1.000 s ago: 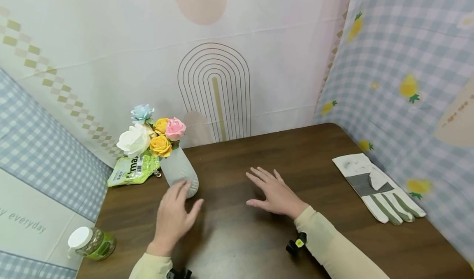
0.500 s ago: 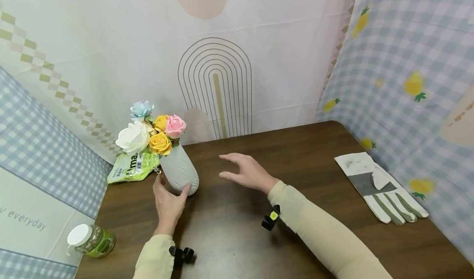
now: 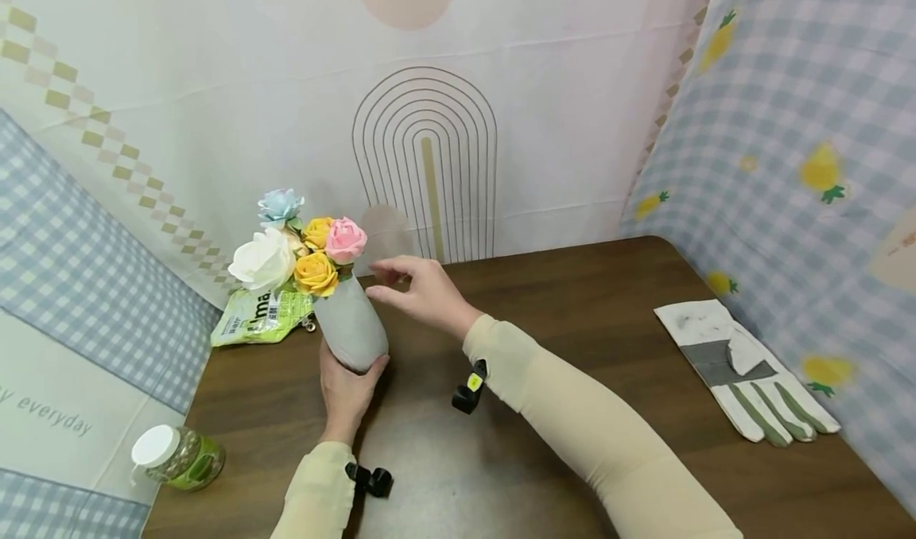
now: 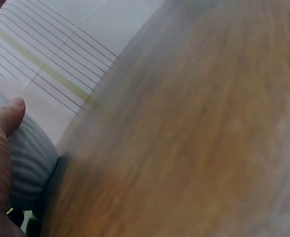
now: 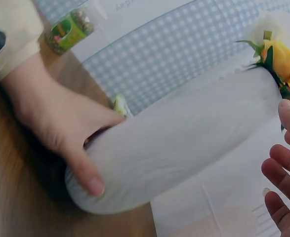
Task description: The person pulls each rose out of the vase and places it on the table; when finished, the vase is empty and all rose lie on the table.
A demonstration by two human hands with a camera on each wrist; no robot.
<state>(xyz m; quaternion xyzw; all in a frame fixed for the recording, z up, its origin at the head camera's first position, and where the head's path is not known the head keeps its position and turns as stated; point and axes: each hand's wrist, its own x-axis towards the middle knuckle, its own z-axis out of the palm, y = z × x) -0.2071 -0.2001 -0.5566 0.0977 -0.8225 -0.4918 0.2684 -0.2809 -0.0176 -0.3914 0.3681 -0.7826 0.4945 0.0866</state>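
Observation:
A pale grey ribbed vase (image 3: 352, 324) holds artificial roses (image 3: 315, 274) in white, blue, yellow and pink. My left hand (image 3: 347, 388) grips the vase low down, thumb on its right side and fingers round the left; the left wrist view shows the thumb (image 4: 12, 114) against the ribbed wall (image 4: 32, 158). Beside the vase's neck, my right hand (image 3: 424, 291) hovers with its fingers loosely bent, holding nothing. In the right wrist view its fingers (image 5: 283, 182) are apart from the vase (image 5: 184, 138), near the yellow rose (image 5: 284, 61).
Behind the vase at left lies a green and white packet (image 3: 261, 316) with a small metal ring. A white-lidded jar (image 3: 188, 459) stands at the table's left edge. White, grey and green gloves (image 3: 744, 372) lie at the right. Curtains hang behind and at both sides.
My left hand has come to the vase's lower part and now grips it. My right hand has moved left and up, close to the vase's neck.

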